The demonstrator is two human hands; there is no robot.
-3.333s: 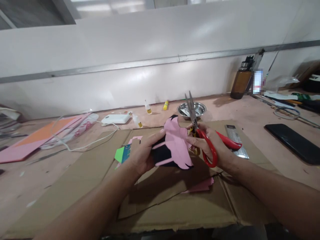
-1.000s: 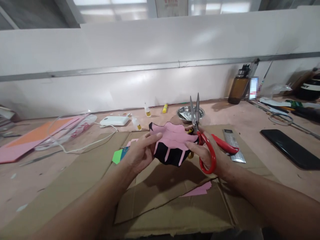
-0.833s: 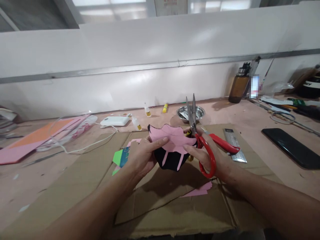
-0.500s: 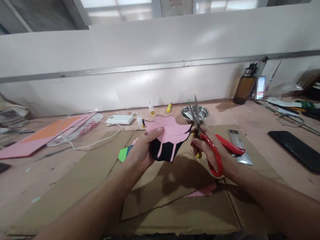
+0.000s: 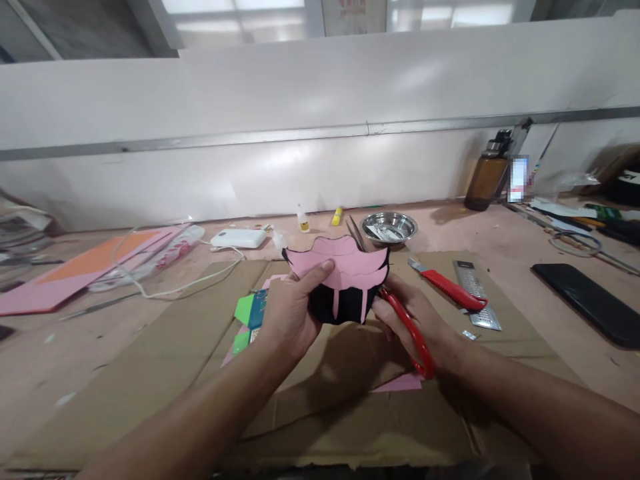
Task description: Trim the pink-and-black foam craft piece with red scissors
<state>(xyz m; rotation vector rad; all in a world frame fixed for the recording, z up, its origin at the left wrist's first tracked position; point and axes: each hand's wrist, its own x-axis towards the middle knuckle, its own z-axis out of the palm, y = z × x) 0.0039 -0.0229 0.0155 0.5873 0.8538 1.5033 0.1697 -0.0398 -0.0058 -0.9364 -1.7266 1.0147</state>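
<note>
A pink and black cut-out (image 5: 345,263), foam or paper with scalloped edges and two thin pink strips on its black lower part, is held up over the cardboard. My left hand (image 5: 295,307) is closed on its left side, thumb flat on the pink face. At its right edge my right hand (image 5: 407,317) is wrapped round the red-handled scissors (image 5: 413,333). The scissor blades point away from me, partly behind the cut-out. Whether the right fingers also touch the cut-out is hidden. Below lies a pink scrap (image 5: 403,383).
Cardboard (image 5: 170,373) covers the table's front. Right of my hands lie a red utility knife (image 5: 455,290), a perforated metal strip (image 5: 477,293) and a black phone (image 5: 590,303). Behind are a metal bowl (image 5: 411,227), small bottle (image 5: 303,220), glue stick (image 5: 337,217) and white power bank (image 5: 239,238).
My right hand has brought the scissors left and down to the cut-out's right edge, its blades now partly behind it. The cut-out has shifted slightly right, and the utility knife is more fully uncovered.
</note>
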